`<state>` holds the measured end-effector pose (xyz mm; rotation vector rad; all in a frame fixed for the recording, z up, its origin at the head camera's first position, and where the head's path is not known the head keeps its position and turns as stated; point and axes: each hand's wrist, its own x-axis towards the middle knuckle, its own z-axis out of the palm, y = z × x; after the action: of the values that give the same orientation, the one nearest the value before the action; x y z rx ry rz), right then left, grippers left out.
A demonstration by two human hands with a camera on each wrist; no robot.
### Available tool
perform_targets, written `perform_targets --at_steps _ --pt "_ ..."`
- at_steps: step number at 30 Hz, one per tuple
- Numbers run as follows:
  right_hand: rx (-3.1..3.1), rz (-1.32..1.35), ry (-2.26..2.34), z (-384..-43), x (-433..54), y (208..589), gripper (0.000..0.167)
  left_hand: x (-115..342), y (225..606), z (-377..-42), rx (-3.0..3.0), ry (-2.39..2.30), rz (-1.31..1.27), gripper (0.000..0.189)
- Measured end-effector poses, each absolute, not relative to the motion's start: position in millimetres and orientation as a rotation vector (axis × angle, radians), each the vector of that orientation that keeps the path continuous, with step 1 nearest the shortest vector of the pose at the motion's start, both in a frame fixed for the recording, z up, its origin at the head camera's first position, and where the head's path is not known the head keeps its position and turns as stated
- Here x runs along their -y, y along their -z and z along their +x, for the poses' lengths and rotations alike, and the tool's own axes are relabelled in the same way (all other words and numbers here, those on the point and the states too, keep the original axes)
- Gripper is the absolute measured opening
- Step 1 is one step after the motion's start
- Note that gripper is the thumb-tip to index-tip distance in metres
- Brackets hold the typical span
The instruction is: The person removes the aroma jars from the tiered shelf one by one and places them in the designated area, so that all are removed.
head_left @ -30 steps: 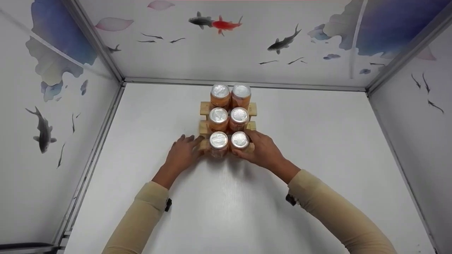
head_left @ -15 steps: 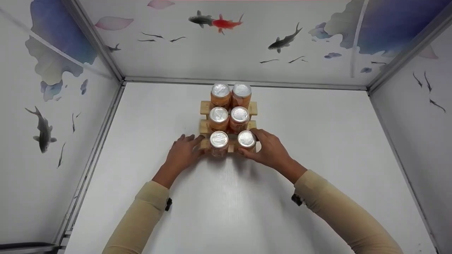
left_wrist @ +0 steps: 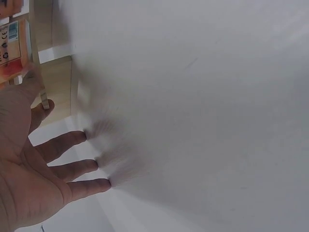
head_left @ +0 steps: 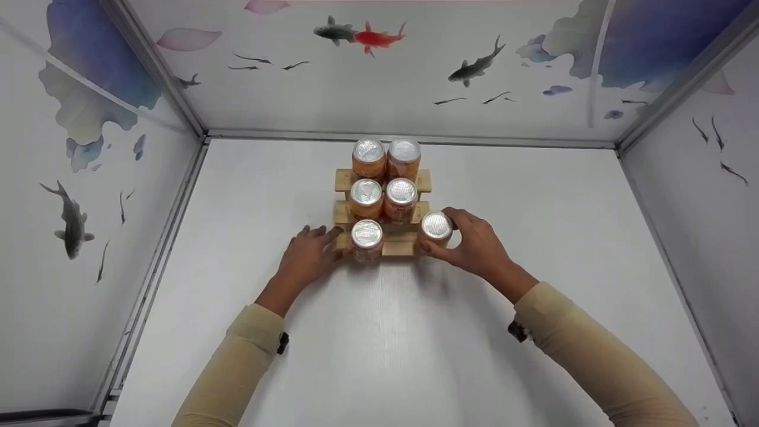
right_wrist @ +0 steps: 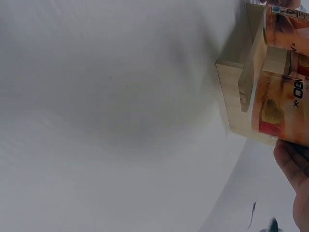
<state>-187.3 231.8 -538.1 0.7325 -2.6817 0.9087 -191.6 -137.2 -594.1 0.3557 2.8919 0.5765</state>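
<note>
An orange can (head_left: 436, 228) with a silver lid is between the thumb and fingers of my right hand (head_left: 483, 246), at the right end of a stepped wooden stand's (head_left: 400, 244) lowest step. In the right wrist view this can (right_wrist: 280, 108) shows a fruit label, upright on or just over the step. My left hand (head_left: 308, 255) pinches the step's left end between thumb and index finger; in the left wrist view its other fingers (left_wrist: 79, 188) stretch towards the table. Another can (head_left: 367, 237) stands on the same step, near my left hand.
Two cans (head_left: 383, 198) stand side by side on the middle step and two more (head_left: 386, 157) on the top step. The white table (head_left: 367, 356) ends at printed panels behind (head_left: 385, 89) and at both sides.
My right hand has moved the front right can to the right along the lowest step, which opens a gap beside the front left can. The left hand has stayed in place.
</note>
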Motion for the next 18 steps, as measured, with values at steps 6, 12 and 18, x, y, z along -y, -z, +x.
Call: perform_targets --at_steps 6,12,18 --pt "2.712 0.703 -0.884 -189 -243 536 0.065 137 594 -191 -2.893 -0.57 0.346 0.061" --pt "2.734 0.638 -0.848 -194 -254 534 0.067 137 594 -189 -2.902 -0.597 0.347 0.06" --pt "2.738 0.589 -0.874 -203 -265 539 0.067 137 597 -190 -2.894 -0.608 0.34 0.062"
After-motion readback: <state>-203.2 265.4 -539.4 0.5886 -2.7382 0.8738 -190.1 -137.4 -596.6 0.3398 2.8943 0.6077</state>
